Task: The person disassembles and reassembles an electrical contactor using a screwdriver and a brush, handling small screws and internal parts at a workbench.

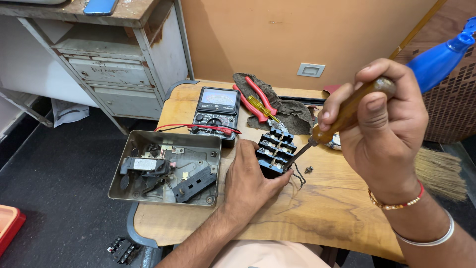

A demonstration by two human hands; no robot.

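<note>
Basically, head view only, so one pass.

Left hand (pixel 250 181) sits near-centre on the wooden table (pixel 327 208), fingers clamped around the near side of the black terminal block (pixel 276 151), pinning it down. Block sits mid-table, just right of the metal box (pixel 166 167) and touching the left fingertips.

Right hand (pixel 384 124) is higher and to the right, fingers wrapped tight on the wooden handle of the screwdriver (pixel 342 116). Driver's long axis runs from upper right down to lower left; the tip meets the block's right edge. So the block lies down-left of the right hand, along the shaft line. Left hand is the nearer one: it is on the block, while the right reaches it only through the tool.

Counts:
- 1 terminal block in hand, rows of screw terminals on top; a second dark block lies on the floor (pixel 121 249) near left.
- 1 screwdriver in hand, plus 1 yellow tester driver (pixel 262 106) on the rag (pixel 285 106).
- 1 red pliers (pixel 255 99) on the rag, far centre.
- 1 multimeter (pixel 217 111), with red and black leads draped over the box's far rim.
- 1 loose screw (pixel 308 169) on the table just right of the block.
- 1 open metal box, with switch parts inside.

Bent wire beside the screw; count unclear.
</note>
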